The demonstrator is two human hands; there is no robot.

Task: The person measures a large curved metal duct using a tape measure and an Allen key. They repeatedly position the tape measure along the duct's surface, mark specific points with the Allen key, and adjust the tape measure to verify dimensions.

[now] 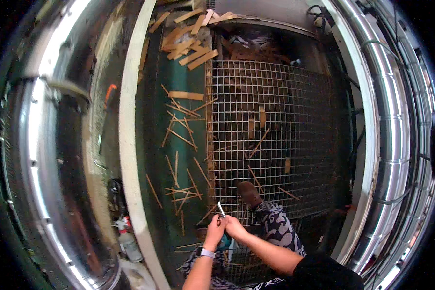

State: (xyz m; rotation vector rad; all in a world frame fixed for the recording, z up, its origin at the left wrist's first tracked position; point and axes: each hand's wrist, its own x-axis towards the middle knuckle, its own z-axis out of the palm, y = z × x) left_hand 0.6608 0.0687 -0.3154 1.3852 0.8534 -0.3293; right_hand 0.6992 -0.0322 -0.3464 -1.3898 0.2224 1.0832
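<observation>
- My left hand (214, 233): fingers curled round the lower part of a slim tool (221, 209), pale and metallic at its tip, dark lower down; exact kind too small to tell
- My right hand (234, 228): meets the left at the tool's base, fingers bent; cannot tell whether it grips the tool or only touches it
- Tool position: pokes up from between my hands, tip away from me, above the near end of the metal grating (251, 89)
- My left wrist: pale band (206, 252)
- My brown shoe (249, 192): on the grating, just beyond the hands and to their right; patterned trouser leg (278, 227) behind it
- Left of the grating: green surface (183, 79) with thin wooden sticks (183, 110) scattered over it
- Far end of the green surface: heap of flat wooden slats (181, 46), overlapping at various angles
</observation>
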